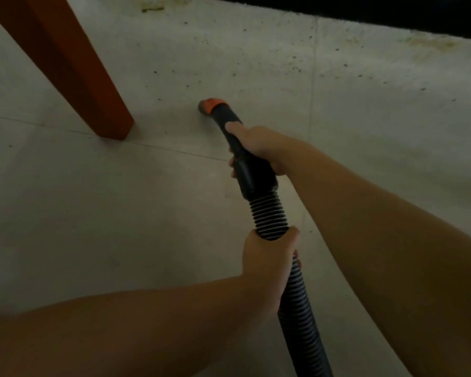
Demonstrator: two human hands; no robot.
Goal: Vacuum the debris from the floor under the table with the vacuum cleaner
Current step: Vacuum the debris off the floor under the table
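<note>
Head view: both hands hold the vacuum. The right hand [259,148] grips the black handle [242,159] at frame centre, one finger laid straight along its top. The left hand [267,265] grips the ribbed hose [269,213] lower down. The orange-collared nozzle [208,106] points at the floor [93,213] just right of the brown leg [74,69] in the upper left. Whether the nozzle touches the floor cannot be told.

Debris [297,68] shows as dark specks scattered across the upper centre and upper right, well beyond the nozzle.

Risks, as judged:
- Nozzle held too high: specks are left behind.
- Sweep to the left: nozzle strikes the leg.
- Narrow opening: passes may miss specks between them, especially near the dark edge [392,17] at the top.
- Left hand pulling the hose taut: nozzle is dragged off line.
</note>
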